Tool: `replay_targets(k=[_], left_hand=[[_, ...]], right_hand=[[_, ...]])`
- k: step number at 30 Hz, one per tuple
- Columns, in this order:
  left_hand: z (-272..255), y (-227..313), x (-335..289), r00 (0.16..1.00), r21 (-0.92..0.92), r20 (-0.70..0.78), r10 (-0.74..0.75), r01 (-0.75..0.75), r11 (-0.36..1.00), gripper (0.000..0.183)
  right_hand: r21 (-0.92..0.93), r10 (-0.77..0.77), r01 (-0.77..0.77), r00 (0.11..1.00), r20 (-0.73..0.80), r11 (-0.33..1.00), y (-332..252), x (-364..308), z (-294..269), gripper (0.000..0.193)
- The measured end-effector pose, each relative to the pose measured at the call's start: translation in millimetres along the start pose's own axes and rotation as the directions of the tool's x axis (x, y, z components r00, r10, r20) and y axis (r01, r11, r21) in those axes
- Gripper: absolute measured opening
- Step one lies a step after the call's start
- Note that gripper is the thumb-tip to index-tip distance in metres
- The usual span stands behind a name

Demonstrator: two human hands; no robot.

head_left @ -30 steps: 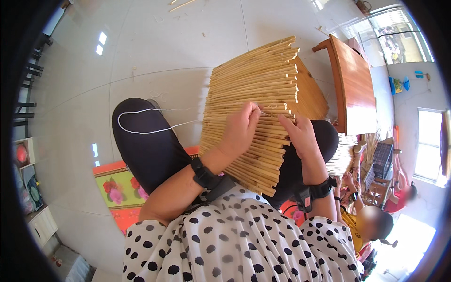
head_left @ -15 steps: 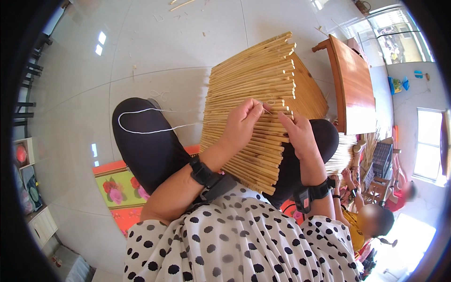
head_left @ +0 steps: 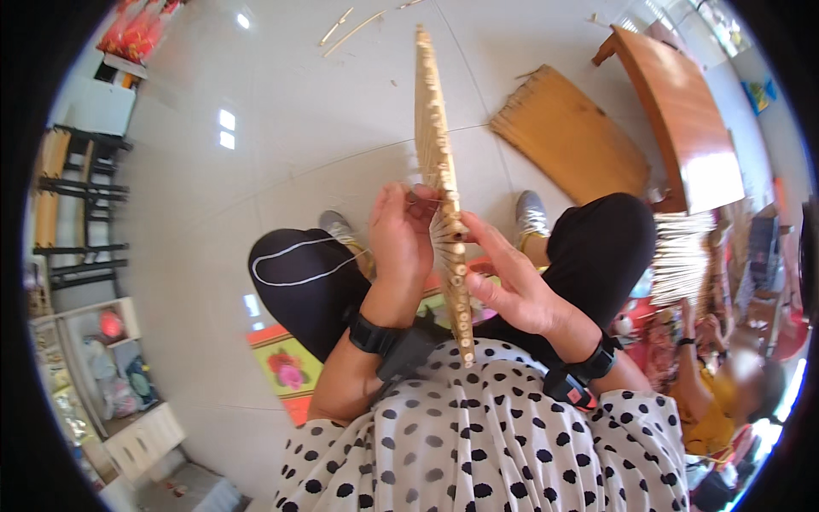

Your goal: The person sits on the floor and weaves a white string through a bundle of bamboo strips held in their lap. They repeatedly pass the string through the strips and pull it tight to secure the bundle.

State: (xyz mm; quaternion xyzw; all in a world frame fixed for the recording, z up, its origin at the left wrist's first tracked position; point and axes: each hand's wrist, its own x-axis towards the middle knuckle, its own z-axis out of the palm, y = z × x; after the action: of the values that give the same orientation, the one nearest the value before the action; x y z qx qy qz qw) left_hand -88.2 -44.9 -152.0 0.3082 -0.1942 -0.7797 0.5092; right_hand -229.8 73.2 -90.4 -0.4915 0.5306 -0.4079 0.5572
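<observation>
A mat of pale stalks lashed side by side (head_left: pixel 438 136) stands on edge between my knees, its row of cut ends facing up. On its left face, my left hand (head_left: pixel 401 243) has its fingers closed near a fine strand, apparently thread; whether a needle is there I cannot tell. Against the right side, my right hand (head_left: pixel 520 290) steadies the mat with its fingers and thumb at the stalk ends. A white thread (head_left: pixel 290 283) loops over my left knee, and its tail runs toward my left hand.
A brown wooden board (head_left: pixel 572 132) lies on the floor ahead, beside a reddish wooden table (head_left: pixel 682 119). Loose stalks (head_left: pixel 354 32) lie farther off. At right, a person in yellow (head_left: pixel 704 414) sits by another stalk mat (head_left: pixel 678 256). A flowered floor mat (head_left: pixel 286 367) is beneath me.
The stalk mat has turned from lying flat across my lap to standing edge-on. My left hand has shifted to its left face, my right hand to its right side.
</observation>
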Motion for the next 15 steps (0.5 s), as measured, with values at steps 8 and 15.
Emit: replay_targets(k=[8,15], left_hand=[[-56.7,54.9,-22.6,0.97,0.087,-0.224,-0.096,0.118,0.989,0.036],[-77.5,64.6,-41.0,0.976,0.32,-0.215,-0.029,0.099,0.942,0.036]], right_hand=[[-0.094,-0.228,0.269,0.923,0.311,0.959,18.0,16.8,31.7,0.086],[-0.171,-0.262,0.374,0.848,0.461,0.911,28.4,11.1,43.2,0.088]])
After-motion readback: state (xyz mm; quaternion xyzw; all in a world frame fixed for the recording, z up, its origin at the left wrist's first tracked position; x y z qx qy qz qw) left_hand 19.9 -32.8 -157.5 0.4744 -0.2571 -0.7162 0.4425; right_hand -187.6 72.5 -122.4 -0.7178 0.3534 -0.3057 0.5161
